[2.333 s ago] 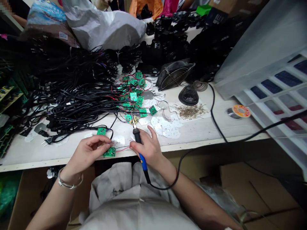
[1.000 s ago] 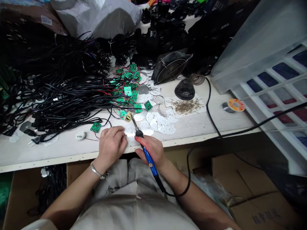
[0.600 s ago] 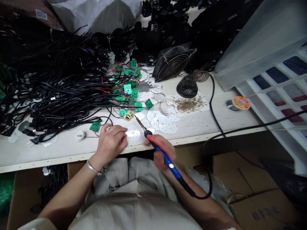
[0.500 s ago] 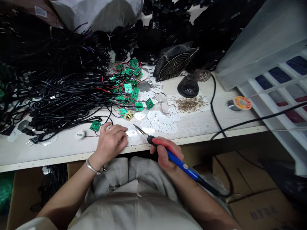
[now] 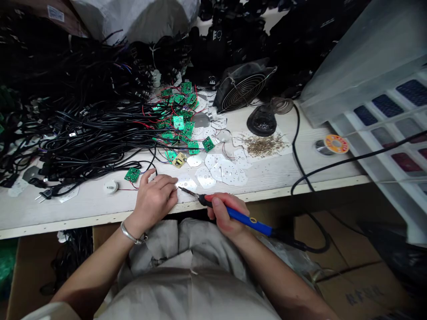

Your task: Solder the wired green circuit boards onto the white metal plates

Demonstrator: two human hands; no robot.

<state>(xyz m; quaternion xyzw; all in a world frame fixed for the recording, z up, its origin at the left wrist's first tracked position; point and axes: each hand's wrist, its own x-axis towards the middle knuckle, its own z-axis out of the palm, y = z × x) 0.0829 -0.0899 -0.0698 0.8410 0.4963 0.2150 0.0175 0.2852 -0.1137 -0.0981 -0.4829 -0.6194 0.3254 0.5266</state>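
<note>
Many black cables (image 5: 100,138) heap up at the far left, a two-pin plug (image 5: 45,194) at their near edge. Next come a white round part (image 5: 110,187), its thin wire running toward the left hand, and a green board (image 5: 132,174) just beyond that wrist. The left hand (image 5: 156,191) rests at the bench edge, fingers curled close together; whether they pinch anything is hidden. Just right of those fingertips lies the tip of the soldering iron (image 5: 242,217), near a white plate (image 5: 187,183). The right hand (image 5: 230,213) pinches the iron's handle between thumb and fingers, pen-like. Farther right are a black stand (image 5: 262,121) and a solder spool (image 5: 336,144).
</note>
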